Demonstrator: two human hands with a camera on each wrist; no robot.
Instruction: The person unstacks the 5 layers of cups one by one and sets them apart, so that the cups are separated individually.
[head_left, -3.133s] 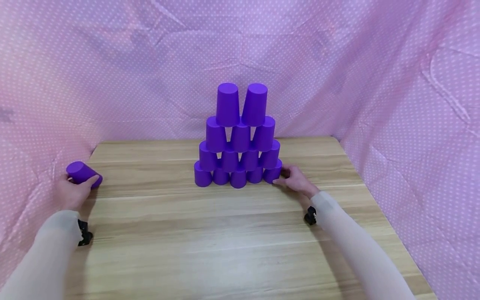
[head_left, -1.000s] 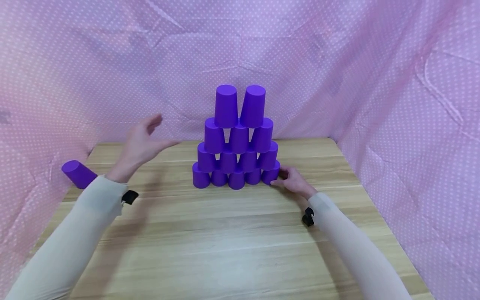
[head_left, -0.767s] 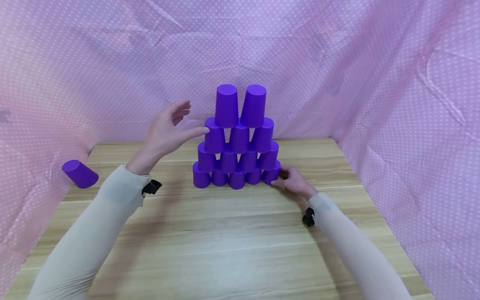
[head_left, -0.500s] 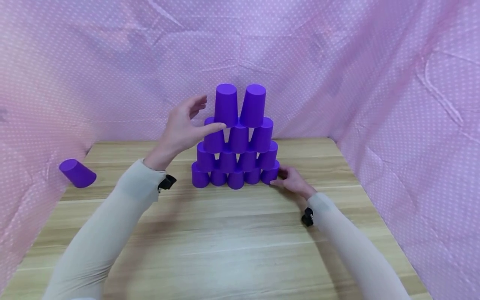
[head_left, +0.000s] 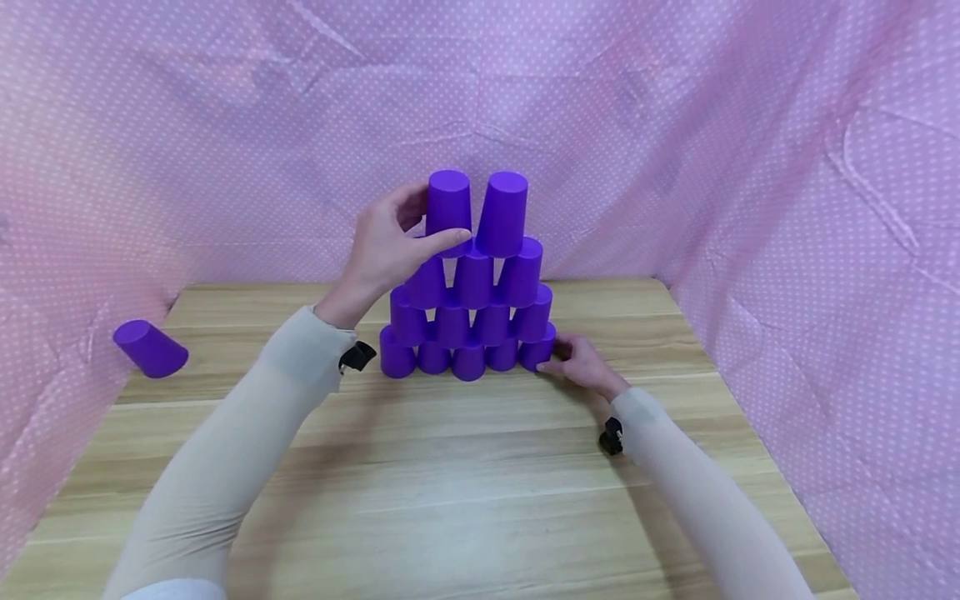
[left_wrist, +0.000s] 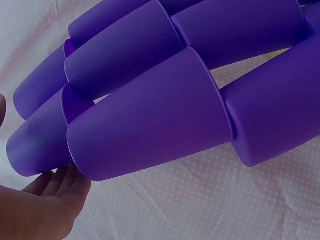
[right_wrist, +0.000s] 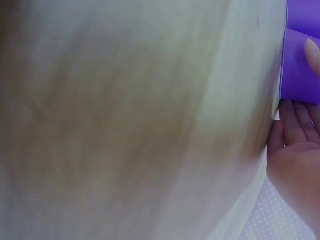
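Note:
Upside-down purple cups form a four-row pyramid, with two cups in its top row. My left hand (head_left: 382, 250) surrounds the top-left cup (head_left: 448, 200), thumb across its front and fingers partly behind. In the left wrist view, my fingers (left_wrist: 67, 187) lie along that cup (left_wrist: 35, 145), while the thumb at the left edge shows a gap from it. My right hand (head_left: 588, 367) holds the bottom row's rightmost cup (head_left: 534, 354) low on its side. In the right wrist view, the thumb (right_wrist: 313, 55) overlaps that cup (right_wrist: 297, 70), with fingers beneath it in the picture.
A single purple cup (head_left: 152, 350) leans or lies tilted at the table's left edge; its exact support cannot be told. The wooden table (head_left: 450, 467) stands before pink dotted cloth (head_left: 300, 125) at the back and sides. Black wrist cameras (head_left: 357, 356) are on both wrists.
My left hand has let go of the single cup at the left and moved right to the top-left cup of the pyramid. My right hand and the pyramid stay nearly unchanged.

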